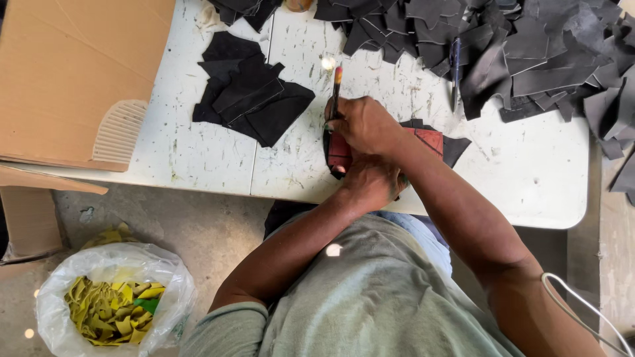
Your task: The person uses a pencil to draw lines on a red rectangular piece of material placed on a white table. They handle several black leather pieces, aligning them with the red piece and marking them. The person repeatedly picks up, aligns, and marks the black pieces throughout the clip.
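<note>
Right hand (pixel 362 125) is up top here, fingers pinched round a slim pen-like tool (pixel 335 92) with an orange tip, held nearly upright and leaning a touch away from the body. Its lower end meets the reddish template (pixel 340 151), a flat piece lying on the white desk (pixel 529 172) just ahead of the near edge. Left hand (pixel 370 184) sits directly below the right one, pressed flat and closed down over the near part of that template, pinning it onto a dark leather piece (pixel 455 149) whose corner pokes out to the right. So the template lies under both hands, touching each, the tool at its left border.

By the look of it, this is the tracing step: marking round the pattern onto the leather beneath. The next move, I'd judge, calls for a steady left hand so nothing slips, and the tool kept tight against the template's edge as it goes round.

Cut dark pieces (pixel 251 99) lie stacked to the left, a bigger heap (pixel 529 46) sprawls along the far side, cardboard (pixel 73 73) covers the left corner, and a clear bag of yellow scraps (pixel 112 307) sits on the floor
</note>
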